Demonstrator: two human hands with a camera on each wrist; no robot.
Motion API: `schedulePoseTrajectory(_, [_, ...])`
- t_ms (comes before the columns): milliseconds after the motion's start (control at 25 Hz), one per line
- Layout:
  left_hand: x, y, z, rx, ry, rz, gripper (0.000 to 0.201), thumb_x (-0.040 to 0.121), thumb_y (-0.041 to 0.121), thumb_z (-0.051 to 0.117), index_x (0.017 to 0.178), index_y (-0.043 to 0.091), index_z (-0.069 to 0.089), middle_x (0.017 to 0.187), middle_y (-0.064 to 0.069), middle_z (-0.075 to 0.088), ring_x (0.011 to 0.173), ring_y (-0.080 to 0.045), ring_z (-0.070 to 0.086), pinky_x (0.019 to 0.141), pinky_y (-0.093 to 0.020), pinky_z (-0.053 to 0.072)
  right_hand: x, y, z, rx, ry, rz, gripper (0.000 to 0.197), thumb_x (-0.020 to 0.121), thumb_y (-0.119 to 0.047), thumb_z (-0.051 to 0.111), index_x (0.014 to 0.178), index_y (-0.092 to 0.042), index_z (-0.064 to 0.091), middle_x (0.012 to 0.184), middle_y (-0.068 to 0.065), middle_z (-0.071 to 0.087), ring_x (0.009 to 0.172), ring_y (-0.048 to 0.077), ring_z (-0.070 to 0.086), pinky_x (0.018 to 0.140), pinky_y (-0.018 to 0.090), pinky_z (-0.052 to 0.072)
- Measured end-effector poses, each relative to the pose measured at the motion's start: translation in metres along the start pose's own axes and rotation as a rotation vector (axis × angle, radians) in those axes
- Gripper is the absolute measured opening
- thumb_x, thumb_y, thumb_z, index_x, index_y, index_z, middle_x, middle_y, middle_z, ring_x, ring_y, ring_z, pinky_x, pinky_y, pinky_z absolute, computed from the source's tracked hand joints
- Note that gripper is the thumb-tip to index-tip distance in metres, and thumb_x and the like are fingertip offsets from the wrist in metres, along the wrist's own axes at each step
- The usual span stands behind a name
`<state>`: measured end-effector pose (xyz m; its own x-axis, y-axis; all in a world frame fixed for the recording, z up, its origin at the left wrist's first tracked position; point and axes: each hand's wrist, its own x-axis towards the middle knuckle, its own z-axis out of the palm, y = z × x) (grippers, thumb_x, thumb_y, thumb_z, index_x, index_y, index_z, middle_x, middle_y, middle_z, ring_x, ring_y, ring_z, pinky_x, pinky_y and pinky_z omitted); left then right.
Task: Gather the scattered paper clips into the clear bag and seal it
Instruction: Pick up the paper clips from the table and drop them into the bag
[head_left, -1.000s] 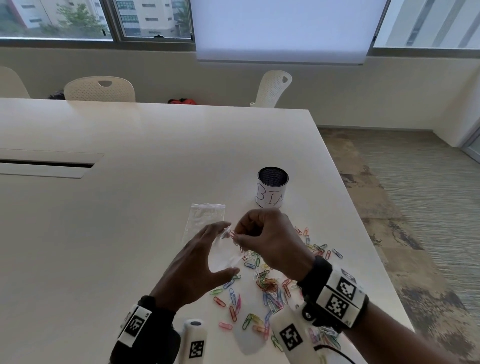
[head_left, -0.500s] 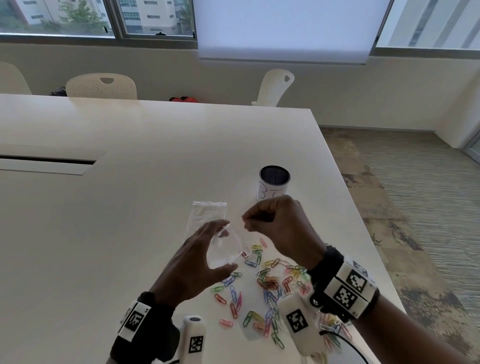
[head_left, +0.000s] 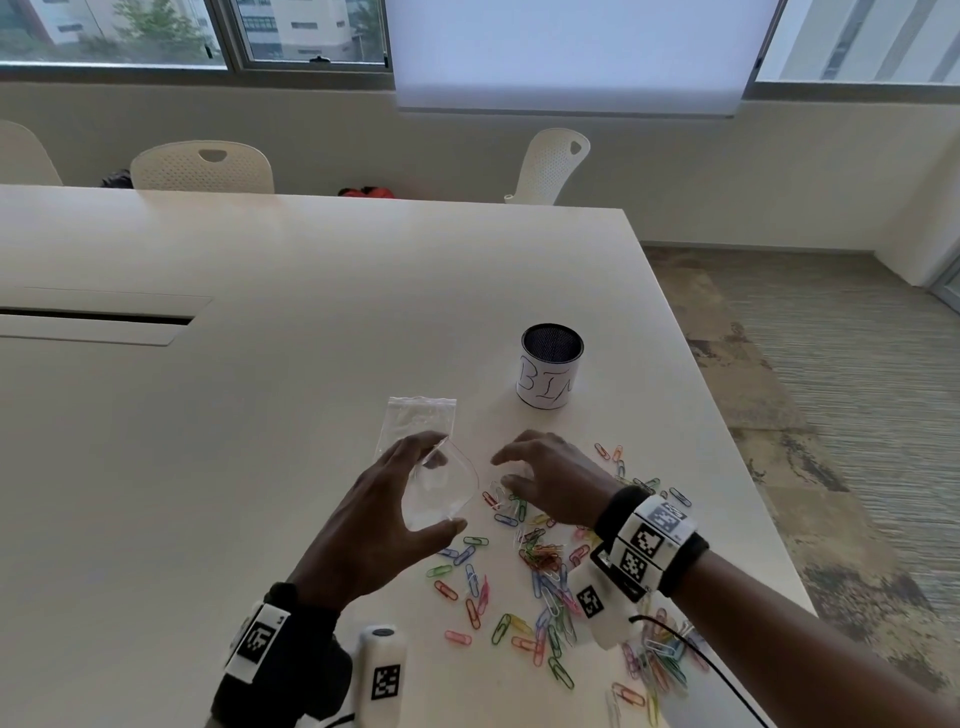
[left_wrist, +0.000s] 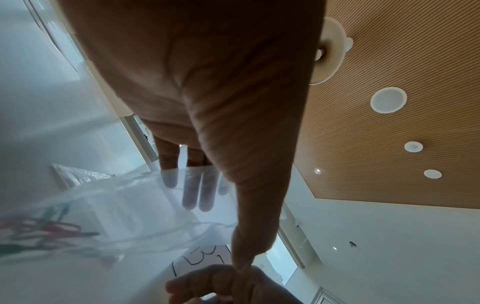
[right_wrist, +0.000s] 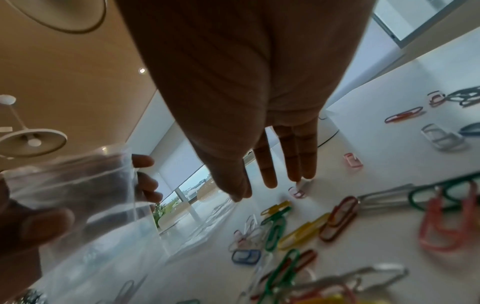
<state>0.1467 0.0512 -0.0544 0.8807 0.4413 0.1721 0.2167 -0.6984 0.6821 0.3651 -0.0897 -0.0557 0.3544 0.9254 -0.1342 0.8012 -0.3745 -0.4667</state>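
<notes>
In the head view my left hand (head_left: 444, 486) holds the clear bag (head_left: 460, 486) just above the table, with fingers on one side of its mouth and thumb on the other. The left wrist view shows my fingers (left_wrist: 197, 191) behind the bag's film (left_wrist: 116, 216). Blurred clips (left_wrist: 39, 230) show through the film. Coloured paper clips (head_left: 540, 561) lie scattered to the right of the bag. My right hand (head_left: 506, 473) hovers over their far end with fingers spread and holds nothing. Its straight fingers (right_wrist: 270, 174) point down at the clips (right_wrist: 298, 228).
A second clear bag (head_left: 421, 418) lies flat just beyond my left hand. A black mesh cup labelled BIN (head_left: 549, 374) stands behind the clips. The table's right edge (head_left: 727, 452) runs close by the clips. White chairs stand at the far side.
My right hand left the bag's mouth, where it was pinched shut, dropped to the clips on the table and opened. My left hand kept its hold on the bag.
</notes>
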Motion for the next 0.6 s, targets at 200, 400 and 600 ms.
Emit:
schedulePoseTrajectory(200, [0.002,0.001,0.001,-0.004,0.003,0.003,0.087,0.079,0.048,0.088,0.151,0.038,0.041,0.132,0.025,0.059,0.127,0.008,0.053,0.099,-0.009,0.037,-0.004,-0.008,0.010,-0.084,-0.111,-0.091,0.034,0.090,-0.040,0.076,0.120,-0.028,0.069,0.132,-0.001,0.058,0.118,0.018,0.051,0.099,0.037,0.050])
schedulePoseTrajectory(400, [0.003,0.000,0.000,-0.016,0.004,-0.001,0.088,0.079,0.049,0.088,0.152,0.038,0.040,0.134,0.024,0.059,0.129,0.002,0.055,0.102,-0.014,0.039,-0.007,-0.001,0.005,-0.086,-0.086,-0.118,0.014,0.094,-0.024,0.073,0.107,-0.018,0.071,0.118,0.000,0.061,0.102,0.016,0.059,0.082,0.022,0.047])
schedulePoseTrajectory(600, [0.003,0.000,0.000,-0.021,0.002,-0.004,0.087,0.079,0.047,0.088,0.151,0.038,0.041,0.132,0.025,0.059,0.128,0.002,0.056,0.102,-0.013,0.038,-0.016,0.003,-0.005,-0.187,-0.156,-0.053,0.052,0.086,-0.042,0.079,0.133,-0.028,0.062,0.133,-0.002,0.055,0.113,0.018,0.058,0.097,0.033,0.052])
